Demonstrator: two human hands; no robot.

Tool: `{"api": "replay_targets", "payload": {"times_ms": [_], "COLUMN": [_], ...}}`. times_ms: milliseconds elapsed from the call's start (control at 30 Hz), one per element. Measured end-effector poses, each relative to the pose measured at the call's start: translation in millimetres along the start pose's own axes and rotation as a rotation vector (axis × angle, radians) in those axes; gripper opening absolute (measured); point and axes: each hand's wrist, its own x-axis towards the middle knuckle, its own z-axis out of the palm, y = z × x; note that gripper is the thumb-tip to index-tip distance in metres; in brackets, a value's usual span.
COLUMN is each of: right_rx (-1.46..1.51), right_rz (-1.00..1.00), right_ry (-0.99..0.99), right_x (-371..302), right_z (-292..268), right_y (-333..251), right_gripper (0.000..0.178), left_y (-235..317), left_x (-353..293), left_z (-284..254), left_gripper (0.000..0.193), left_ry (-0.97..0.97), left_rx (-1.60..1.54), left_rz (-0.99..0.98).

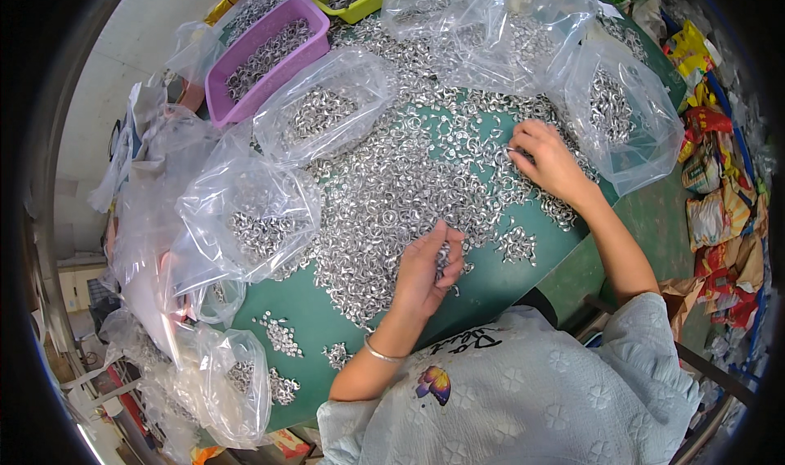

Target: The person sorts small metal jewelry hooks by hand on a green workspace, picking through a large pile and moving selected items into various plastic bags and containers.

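A wide heap of small shiny curved metal pieces [384,195] covers the middle of a green tabletop [482,289]. At the near edge of the heap, my left hand [423,273] is curled, with a few of the metal pieces showing between its thumb and fingers. A bracelet circles that wrist. My right hand [549,161] is over the right part of the spread pieces, its fingers bent and drawn together. Whatever its fingertips grip is too small to make out. A little cluster of pieces [517,245] lies apart, between the two hands.
Clear plastic bags of metal pieces ring the heap: one on the left [249,220], one behind [323,109], one at right [613,114]. A purple bin [217,89] and a yellow-green bin [364,7] stand at the back. Colourful packets [711,220] lie beyond the table's right side.
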Motion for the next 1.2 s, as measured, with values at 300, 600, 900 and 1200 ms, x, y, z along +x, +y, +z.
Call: {"api": "replay_targets", "payload": {"times_ms": [300, 600, 900, 1200], "right_rx": [0.101, -0.024, -0.151, 0.054], "right_rz": [-0.221, -0.051, -0.002, -0.138], "right_ry": [-0.071, 0.136, 0.121, -0.198], "right_x": [0.8, -6.0, -12.2, -49.2], "right_z": [18.7, -0.5, -11.1, 5.9], "right_y": [-36.4, 7.6, -17.8, -53.9], "right_gripper": [0.032, 0.012, 0.033, 0.039], "left_y": [20.8, 26.2, 46.9, 52.9], "left_x": [-1.6, 25.4, 69.9, 104.7], "left_z": [16.1, 2.0, 34.7, 29.3], "left_gripper": [0.022, 0.019, 0.016, 0.018], "left_ry": [0.097, 0.104, 0.247, 0.23], "left_rx": [0.297, 1.086, 1.737, 1.999], "left_rz": [0.173, 0.614, 0.978, 0.852]}}
